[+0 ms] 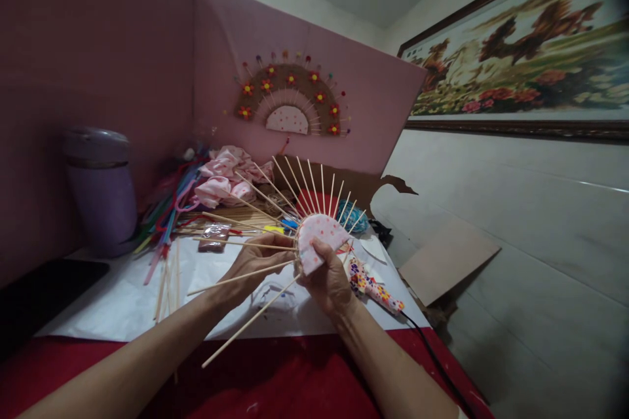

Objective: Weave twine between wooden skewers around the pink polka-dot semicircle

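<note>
A half-round piece (322, 236) covered in pink dotted cloth, with several thin wooden sticks (255, 205) fanning out from its curved edge, is held above the table. My right hand (331, 278) grips its lower part, thumb pressed on the cloth face. Closed at the left edge of the piece, among the lower sticks, is my left hand (260, 262); its fingertips are partly hidden behind the piece. Just right of my right hand lies a flower-patterned tool (376, 289) with a black cord.
A purple container (101, 193) stands at the left. Colourful strips (170, 216), crumpled pink cloth (228, 177), a small brown packet (214, 237) and blue yarn (354, 216) lie behind the hands. A finished fan-shaped decoration (289, 95) is on the pink board.
</note>
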A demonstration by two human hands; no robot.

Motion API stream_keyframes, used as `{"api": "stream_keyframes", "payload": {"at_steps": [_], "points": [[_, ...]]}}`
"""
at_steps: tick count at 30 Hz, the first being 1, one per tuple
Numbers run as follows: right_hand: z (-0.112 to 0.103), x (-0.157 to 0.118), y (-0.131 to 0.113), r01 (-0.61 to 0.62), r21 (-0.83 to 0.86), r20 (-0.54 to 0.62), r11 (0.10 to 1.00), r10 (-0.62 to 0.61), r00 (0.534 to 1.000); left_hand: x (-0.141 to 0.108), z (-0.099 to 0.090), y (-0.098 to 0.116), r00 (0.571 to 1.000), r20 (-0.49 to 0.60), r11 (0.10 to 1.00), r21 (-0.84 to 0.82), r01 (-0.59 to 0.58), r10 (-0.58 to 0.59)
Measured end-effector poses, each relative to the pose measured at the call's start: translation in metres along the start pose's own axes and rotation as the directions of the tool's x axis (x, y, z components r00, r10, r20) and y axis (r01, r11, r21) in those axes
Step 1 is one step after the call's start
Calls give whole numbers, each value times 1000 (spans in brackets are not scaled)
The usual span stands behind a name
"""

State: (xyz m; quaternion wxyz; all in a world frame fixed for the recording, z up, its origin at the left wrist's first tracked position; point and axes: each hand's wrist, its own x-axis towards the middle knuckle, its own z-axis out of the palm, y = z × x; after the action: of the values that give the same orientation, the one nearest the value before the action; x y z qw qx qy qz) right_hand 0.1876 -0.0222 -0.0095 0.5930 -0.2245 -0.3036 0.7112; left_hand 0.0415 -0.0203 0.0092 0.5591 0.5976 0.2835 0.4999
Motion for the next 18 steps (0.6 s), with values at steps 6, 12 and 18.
{"api": "stream_keyframes", "payload": {"at_steps": [6, 12, 18], "points": [[2, 0, 0, 26, 18, -11, 1000, -26, 1000, 2, 2, 0, 998, -62, 999, 45, 1, 2], [4, -2, -2, 14, -9, -5, 1000, -14, 1000, 0, 4, 1, 995, -60, 994, 78, -73, 77], [4, -2, -2, 12, 11, -25, 1000, -12, 1000, 1, 3, -5, 977, -72, 972, 139, -190, 201]]}}
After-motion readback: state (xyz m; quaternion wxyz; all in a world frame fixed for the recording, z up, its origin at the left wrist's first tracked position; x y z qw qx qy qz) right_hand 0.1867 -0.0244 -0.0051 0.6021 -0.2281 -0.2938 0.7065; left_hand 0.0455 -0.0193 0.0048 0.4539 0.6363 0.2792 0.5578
